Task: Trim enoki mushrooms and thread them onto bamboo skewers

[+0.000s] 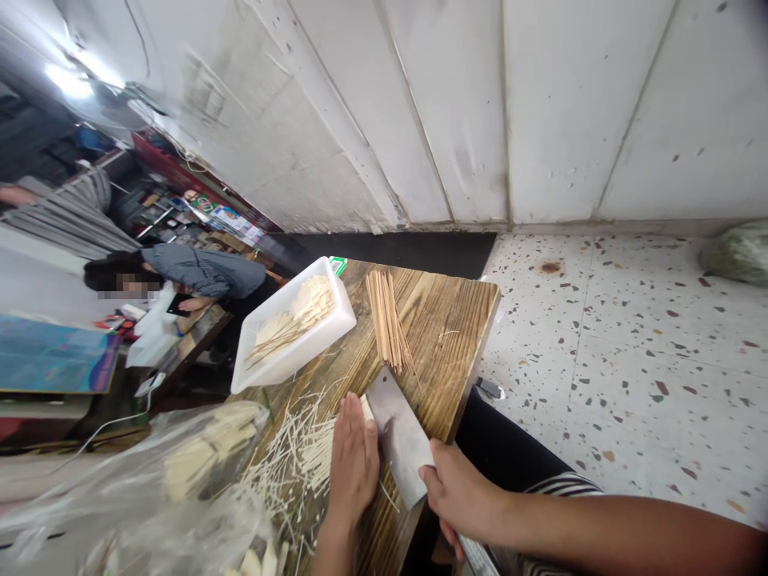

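Note:
My right hand (456, 500) is wrapped round the handle of a cleaver (401, 432), whose broad blade lies over the wooden table near its edge. My left hand (354, 448) is laid lengthwise over a pale roll (366, 408), fingers straight and together, thumb along its side. Only the roll's far end shows, close beside the blade; the hand hides the rest. Loose enoki mushrooms (300, 448) are strewn to the left of this hand. Beyond the cleaver's tip lies a bundle of thin wooden skewers (387, 320).
A white plastic tub (300, 364) with skewered pale sheets stands at the table's far left. Clear plastic bags (150, 512) with pale slices crowd the near left. The wooden table (462, 320) ends at right above a speckled floor. Another person (198, 272) bends over a counter.

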The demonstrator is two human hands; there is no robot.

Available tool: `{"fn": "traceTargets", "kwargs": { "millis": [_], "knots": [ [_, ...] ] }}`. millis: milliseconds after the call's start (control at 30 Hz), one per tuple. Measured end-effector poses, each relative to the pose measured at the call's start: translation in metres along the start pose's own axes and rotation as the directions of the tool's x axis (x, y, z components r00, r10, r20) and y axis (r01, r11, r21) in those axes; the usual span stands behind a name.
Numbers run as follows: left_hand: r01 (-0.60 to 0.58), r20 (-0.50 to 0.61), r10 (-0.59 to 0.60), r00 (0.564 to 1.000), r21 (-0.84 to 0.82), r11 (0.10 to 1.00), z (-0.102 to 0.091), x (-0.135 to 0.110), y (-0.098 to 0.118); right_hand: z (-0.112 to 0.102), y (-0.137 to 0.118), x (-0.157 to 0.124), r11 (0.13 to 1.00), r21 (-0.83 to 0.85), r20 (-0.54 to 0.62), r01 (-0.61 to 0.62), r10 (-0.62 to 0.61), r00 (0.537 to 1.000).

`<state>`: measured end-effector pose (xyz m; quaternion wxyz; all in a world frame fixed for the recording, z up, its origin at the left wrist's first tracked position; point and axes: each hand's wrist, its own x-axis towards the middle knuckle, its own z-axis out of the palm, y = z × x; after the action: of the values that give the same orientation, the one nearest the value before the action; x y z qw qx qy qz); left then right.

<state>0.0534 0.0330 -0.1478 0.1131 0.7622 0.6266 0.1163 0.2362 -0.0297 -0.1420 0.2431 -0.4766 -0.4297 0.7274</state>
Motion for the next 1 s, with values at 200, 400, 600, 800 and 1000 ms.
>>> {"fn": "traceTargets", "kwargs": {
  "millis": [200, 400, 600, 800, 1000],
  "knots": [
    [0.032, 0.031, -0.032, 0.999, -0.010, 0.999, 0.000, 0.001, 0.000, 0.003, -0.016, 0.011, 0.999, -0.045, 0.010, -0.002, 0.003, 1.000],
    [0.006, 0.023, -0.005, 1.000, -0.046, 0.999, 0.000, 0.000, -0.001, 0.008, -0.009, 0.008, 0.998, -0.058, -0.007, -0.015, 0.015, 1.000],
    [0.017, 0.002, -0.017, 1.000, -0.100, 0.995, 0.001, 0.001, -0.003, 0.016, -0.020, 0.017, 0.999, -0.040, -0.025, -0.018, 0.017, 1.000],
    [0.045, 0.014, -0.043, 0.999, -0.133, 0.990, -0.002, 0.002, 0.000, 0.025, -0.003, 0.009, 0.998, -0.033, 0.015, -0.044, 0.045, 0.999],
    [0.110, 0.006, -0.110, 0.994, -0.183, 0.977, -0.005, 0.005, 0.002, 0.037, -0.013, 0.013, 0.998, -0.048, 0.000, -0.035, 0.035, 0.999]
  ]
}}
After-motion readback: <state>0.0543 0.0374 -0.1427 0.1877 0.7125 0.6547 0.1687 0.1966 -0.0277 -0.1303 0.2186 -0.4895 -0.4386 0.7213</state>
